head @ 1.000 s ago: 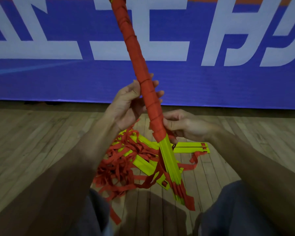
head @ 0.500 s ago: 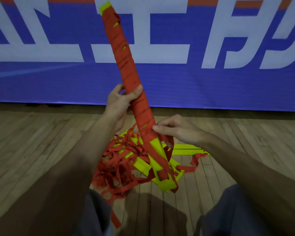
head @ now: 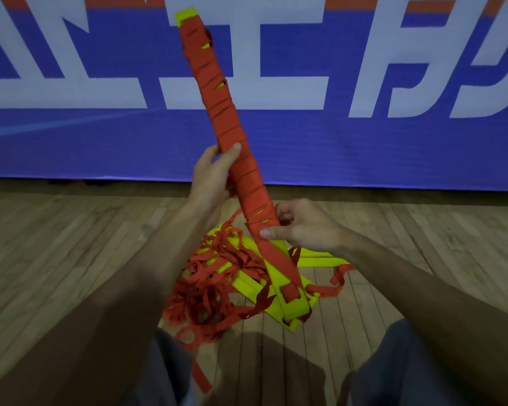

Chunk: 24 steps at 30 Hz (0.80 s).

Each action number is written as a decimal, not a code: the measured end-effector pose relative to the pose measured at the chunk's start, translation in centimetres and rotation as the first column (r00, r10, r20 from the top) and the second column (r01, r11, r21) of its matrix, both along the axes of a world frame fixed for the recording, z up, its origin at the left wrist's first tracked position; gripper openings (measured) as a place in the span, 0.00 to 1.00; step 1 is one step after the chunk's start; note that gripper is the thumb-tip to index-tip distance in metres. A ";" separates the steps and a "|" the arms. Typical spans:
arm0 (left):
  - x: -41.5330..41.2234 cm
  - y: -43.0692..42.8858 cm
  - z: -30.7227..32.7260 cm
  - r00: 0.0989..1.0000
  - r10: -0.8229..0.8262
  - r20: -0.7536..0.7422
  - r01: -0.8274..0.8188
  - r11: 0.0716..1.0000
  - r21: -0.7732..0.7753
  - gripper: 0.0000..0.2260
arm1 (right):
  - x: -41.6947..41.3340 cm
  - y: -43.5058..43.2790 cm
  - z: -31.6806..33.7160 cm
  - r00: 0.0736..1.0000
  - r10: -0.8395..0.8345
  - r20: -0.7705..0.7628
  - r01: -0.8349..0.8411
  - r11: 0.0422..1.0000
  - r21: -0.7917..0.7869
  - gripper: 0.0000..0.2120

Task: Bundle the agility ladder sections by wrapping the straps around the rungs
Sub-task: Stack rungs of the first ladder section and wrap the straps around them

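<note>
A blue banner (head: 364, 148) with big white characters and an orange band along its top edge fills the upper half of the frame. Below it lies a floor (head: 56, 244) of narrow wooden boards. The bundle (head: 226, 118) of stacked ladder rungs stands in the centre, held up off the floor. Its long axis runs steeply from a bare yellow tip (head: 185, 16) near the top edge down and slightly right to a flat yellow end at lower centre. Flat red webbing is wound round most of its length in overlapping slanted turns, with slivers of yellow plastic showing through the gaps. Behind and to the left of its lower end, a loose pile (head: 217, 276) of tangled red straps and flat yellow rungs lies on the boards. The left hand (head: 211, 180) clasps the bundle at mid-length, thumb laid across the front. The right hand (head: 302, 227), lower down and to the right, pinches the red strap (head: 279, 259) against the bundle between thumb and curled fingers.
</note>
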State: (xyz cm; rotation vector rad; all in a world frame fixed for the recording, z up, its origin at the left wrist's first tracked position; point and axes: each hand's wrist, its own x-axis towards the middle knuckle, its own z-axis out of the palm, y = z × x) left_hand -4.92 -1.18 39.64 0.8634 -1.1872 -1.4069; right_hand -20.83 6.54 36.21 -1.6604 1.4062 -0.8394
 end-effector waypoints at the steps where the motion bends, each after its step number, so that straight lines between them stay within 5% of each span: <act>1: 0.2 0.0 0.2 0.998 -0.050 -0.050 0.051 0.998 0.030 0.09 | -0.4 0.0 0.2 0.999 0.000 0.054 -0.001 1.000 0.019 0.12; 5: 0.4 0.3 0.7 0.940 -0.229 -0.254 0.246 0.968 0.040 0.09 | -2.1 0.3 1.2 0.963 0.100 0.251 -0.111 0.993 0.030 0.11; 10: -0.1 1.3 1.0 0.869 -0.379 -0.317 0.406 0.913 0.021 0.21 | -2.3 0.2 1.1 0.855 0.248 0.456 -0.311 0.948 0.067 0.09; 14: -0.3 1.8 0.8 0.676 -0.590 -0.441 0.632 0.773 -0.065 0.23 | -2.1 0.6 1.4 0.748 0.339 0.570 -0.482 0.868 0.116 0.16; 17: -0.1 1.6 0.6 0.580 -0.669 -0.465 0.700 0.702 -0.136 0.25 | -2.0 0.6 1.3 0.771 0.369 0.519 -0.497 0.858 0.130 0.16; 21: 0.2 1.2 -0.1 0.645 -0.640 -0.417 0.682 0.729 -0.064 0.25 | -2.7 0.4 1.1 0.856 0.327 0.400 -0.425 0.886 0.185 0.30; 24: -0.1 1.5 -0.1 0.742 -0.537 -0.402 0.591 0.806 0.014 0.23 | -2.8 0.7 1.6 0.918 0.258 0.300 -0.333 0.914 0.231 0.25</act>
